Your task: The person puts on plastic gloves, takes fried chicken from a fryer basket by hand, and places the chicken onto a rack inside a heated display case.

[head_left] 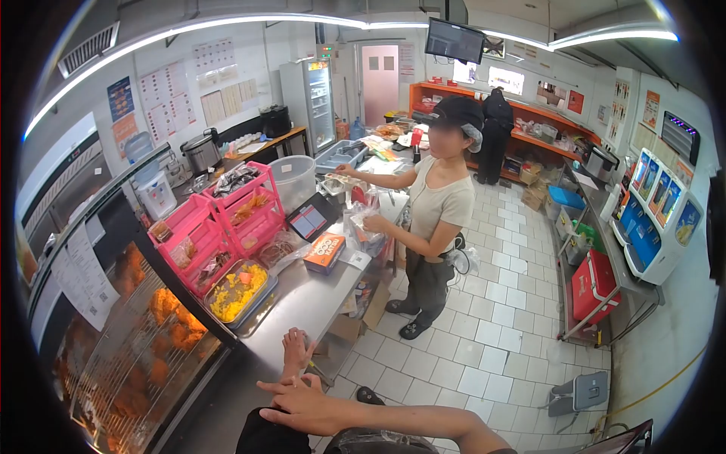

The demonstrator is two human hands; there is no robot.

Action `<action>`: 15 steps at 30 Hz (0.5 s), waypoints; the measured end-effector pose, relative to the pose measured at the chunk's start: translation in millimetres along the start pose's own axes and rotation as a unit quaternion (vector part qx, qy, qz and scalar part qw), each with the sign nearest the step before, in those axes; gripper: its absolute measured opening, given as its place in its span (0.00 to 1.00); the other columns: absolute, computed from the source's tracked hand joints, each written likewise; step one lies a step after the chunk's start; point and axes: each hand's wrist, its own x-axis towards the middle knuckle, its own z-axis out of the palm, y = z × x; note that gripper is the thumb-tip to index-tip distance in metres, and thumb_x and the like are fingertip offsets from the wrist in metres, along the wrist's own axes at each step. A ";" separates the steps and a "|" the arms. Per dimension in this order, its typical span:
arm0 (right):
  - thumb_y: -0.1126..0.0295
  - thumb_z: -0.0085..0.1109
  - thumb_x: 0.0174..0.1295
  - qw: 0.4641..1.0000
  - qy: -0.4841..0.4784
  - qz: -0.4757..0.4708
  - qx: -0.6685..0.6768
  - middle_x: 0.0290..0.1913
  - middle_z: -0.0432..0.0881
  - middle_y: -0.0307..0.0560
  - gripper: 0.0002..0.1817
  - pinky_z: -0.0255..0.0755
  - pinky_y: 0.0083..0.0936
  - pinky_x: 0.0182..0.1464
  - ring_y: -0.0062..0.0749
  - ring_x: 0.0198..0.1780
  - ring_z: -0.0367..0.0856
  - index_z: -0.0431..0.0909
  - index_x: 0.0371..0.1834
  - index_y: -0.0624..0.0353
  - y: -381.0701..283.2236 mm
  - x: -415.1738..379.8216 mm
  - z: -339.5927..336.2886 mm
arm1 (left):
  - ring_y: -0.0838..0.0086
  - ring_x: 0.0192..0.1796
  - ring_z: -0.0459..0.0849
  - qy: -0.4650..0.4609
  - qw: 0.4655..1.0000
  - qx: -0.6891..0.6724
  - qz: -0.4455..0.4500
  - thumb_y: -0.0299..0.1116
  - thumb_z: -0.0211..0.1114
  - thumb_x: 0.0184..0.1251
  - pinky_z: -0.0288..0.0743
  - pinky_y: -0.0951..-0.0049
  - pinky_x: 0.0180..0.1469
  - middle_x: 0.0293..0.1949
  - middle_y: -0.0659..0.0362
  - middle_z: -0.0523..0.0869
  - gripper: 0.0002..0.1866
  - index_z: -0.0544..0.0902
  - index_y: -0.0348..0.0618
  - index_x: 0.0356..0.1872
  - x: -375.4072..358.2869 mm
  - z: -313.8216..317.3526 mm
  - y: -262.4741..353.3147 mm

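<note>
Over the near edge of the steel counter [261, 342], my left hand [296, 349] is held out with its fingers apart and nothing in them. My right hand [306, 405] lies across my left wrist, close to the black sleeve [271, 435], its fingers spread. Nearest to my left hand is a metal tray [243, 321] of yellow food [236, 291] with an orange-red piece on top. Behind it stand an orange and white box [325, 252] and a tablet [308, 219].
Left of me is a glass warmer [204, 371] with fried chicken [175, 310]. Pink racks [242, 200] hold packets. A co-worker [442, 181] stands at the counter's far side, hands over plastic bags. A grey folding stool [578, 393] and a red cooler [594, 286] are at right.
</note>
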 end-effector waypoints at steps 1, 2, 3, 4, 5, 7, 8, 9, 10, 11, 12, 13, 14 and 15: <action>0.46 0.34 0.73 1.000 0.011 -0.004 -0.002 0.73 0.62 0.48 0.34 0.46 0.52 0.66 0.52 0.67 0.62 0.84 0.34 0.64 1.5 1.2 5.9 | 0.52 0.52 0.66 0.000 1.000 -0.001 -0.003 0.42 0.65 0.59 0.59 0.53 0.56 0.50 0.51 0.68 0.21 0.71 0.43 0.47 -1.0 -0.8 0.1; 0.47 0.34 0.73 1.000 0.004 -0.014 -0.002 0.73 0.61 0.48 0.33 0.47 0.52 0.66 0.52 0.66 0.62 0.84 0.37 0.63 -0.6 1.4 6.1 | 0.52 0.52 0.66 -0.004 1.000 0.007 -0.005 0.43 0.64 0.59 0.59 0.53 0.56 0.50 0.50 0.68 0.21 0.71 0.43 0.48 -2.2 -0.1 -2.0; 0.47 0.33 0.73 1.000 -0.004 -0.023 0.000 0.73 0.61 0.48 0.32 0.48 0.51 0.65 0.52 0.66 0.63 0.83 0.39 0.63 -4.3 0.6 3.1 | 0.52 0.53 0.66 -0.010 1.000 0.015 -0.007 0.43 0.64 0.59 0.59 0.53 0.56 0.50 0.50 0.68 0.22 0.71 0.42 0.49 -1.1 1.8 -4.5; 0.48 0.32 0.74 0.999 -0.010 -0.033 -0.001 0.74 0.61 0.48 0.31 0.49 0.51 0.65 0.52 0.66 0.63 0.83 0.42 0.62 -7.6 -0.5 -1.7 | 0.52 0.53 0.66 -0.014 1.000 0.022 -0.008 0.44 0.64 0.60 0.59 0.53 0.56 0.51 0.50 0.68 0.22 0.70 0.42 0.49 -0.5 3.2 -6.4; 0.49 0.32 0.74 0.998 -0.014 -0.051 0.023 0.74 0.61 0.48 0.30 0.49 0.50 0.64 0.52 0.65 0.64 0.82 0.44 0.61 -11.3 -4.8 -9.6 | 0.53 0.53 0.66 -0.017 1.000 0.019 -0.011 0.45 0.64 0.60 0.59 0.53 0.57 0.52 0.50 0.68 0.23 0.70 0.42 0.50 -1.5 2.2 -6.6; 0.51 0.31 0.75 0.994 -0.018 -0.086 0.067 0.74 0.60 0.48 0.28 0.51 0.48 0.63 0.53 0.64 0.65 0.80 0.50 0.59 -16.7 -15.1 -25.0 | 0.53 0.55 0.67 -0.021 1.000 0.011 -0.012 0.46 0.64 0.60 0.60 0.53 0.58 0.54 0.50 0.69 0.26 0.69 0.41 0.52 0.9 0.1 -4.3; 0.51 0.31 0.75 0.994 -0.012 -0.095 0.059 0.73 0.61 0.48 0.28 0.51 0.48 0.63 0.53 0.63 0.66 0.79 0.52 0.59 -8.2 -12.7 -18.3 | 0.53 0.54 0.67 -0.007 1.000 0.012 -0.003 0.46 0.64 0.60 0.59 0.53 0.57 0.53 0.49 0.69 0.26 0.69 0.41 0.52 1.0 2.2 -4.9; 0.51 0.31 0.75 0.993 -0.007 -0.104 0.049 0.73 0.61 0.49 0.27 0.51 0.49 0.63 0.53 0.63 0.67 0.78 0.54 0.58 7.5 -8.0 -5.1 | 0.53 0.54 0.66 0.007 1.000 0.013 0.005 0.47 0.63 0.60 0.59 0.53 0.57 0.52 0.49 0.69 0.27 0.68 0.40 0.53 -0.9 6.8 -9.3; 0.51 0.31 0.75 0.993 -0.003 -0.114 0.040 0.73 0.61 0.50 0.27 0.52 0.49 0.62 0.54 0.62 0.67 0.77 0.56 0.57 16.3 -4.6 1.3 | 0.52 0.54 0.66 0.024 1.000 0.015 0.013 0.47 0.63 0.60 0.59 0.53 0.56 0.51 0.49 0.69 0.27 0.67 0.40 0.53 -0.2 10.2 -12.4; 0.53 0.32 0.75 0.996 -0.014 -0.084 0.000 0.73 0.61 0.51 0.26 0.52 0.50 0.62 0.55 0.62 0.67 0.76 0.58 0.56 14.1 -3.9 -1.1 | 0.52 0.53 0.66 0.026 0.999 0.012 0.013 0.47 0.63 0.60 0.59 0.53 0.56 0.51 0.49 0.69 0.28 0.67 0.40 0.54 1.7 9.0 -9.8; 0.54 0.33 0.75 0.997 -0.024 -0.055 -0.038 0.73 0.61 0.52 0.24 0.53 0.52 0.61 0.56 0.62 0.67 0.75 0.59 0.55 9.0 -3.3 -3.9 | 0.52 0.53 0.67 0.028 0.999 0.010 0.014 0.47 0.63 0.60 0.59 0.53 0.57 0.51 0.49 0.69 0.28 0.67 0.39 0.54 1.4 7.4 -7.8; 0.55 0.34 0.74 0.996 -0.033 -0.026 -0.075 0.72 0.61 0.54 0.23 0.53 0.53 0.60 0.57 0.62 0.67 0.74 0.61 0.53 3.9 -2.6 -5.1 | 0.52 0.53 0.67 0.028 0.999 0.010 0.014 0.47 0.63 0.60 0.58 0.53 0.57 0.51 0.49 0.69 0.28 0.66 0.39 0.54 -0.3 5.0 -6.5; 0.56 0.34 0.74 0.996 -0.051 -0.014 -0.078 0.73 0.60 0.54 0.23 0.53 0.54 0.60 0.58 0.62 0.67 0.72 0.63 0.52 -0.3 -0.5 -4.3 | 0.52 0.54 0.67 0.016 1.000 0.008 0.000 0.48 0.63 0.60 0.59 0.53 0.57 0.52 0.49 0.69 0.29 0.67 0.39 0.54 -2.2 2.2 -4.2; 0.57 0.34 0.74 0.994 -0.069 -0.002 -0.080 0.73 0.60 0.55 0.22 0.54 0.56 0.59 0.59 0.63 0.66 0.71 0.65 0.50 -5.0 1.9 -2.9 | 0.52 0.55 0.66 0.002 1.000 0.006 -0.014 0.48 0.64 0.59 0.59 0.52 0.58 0.53 0.49 0.69 0.29 0.67 0.39 0.55 -5.1 -0.4 -1.7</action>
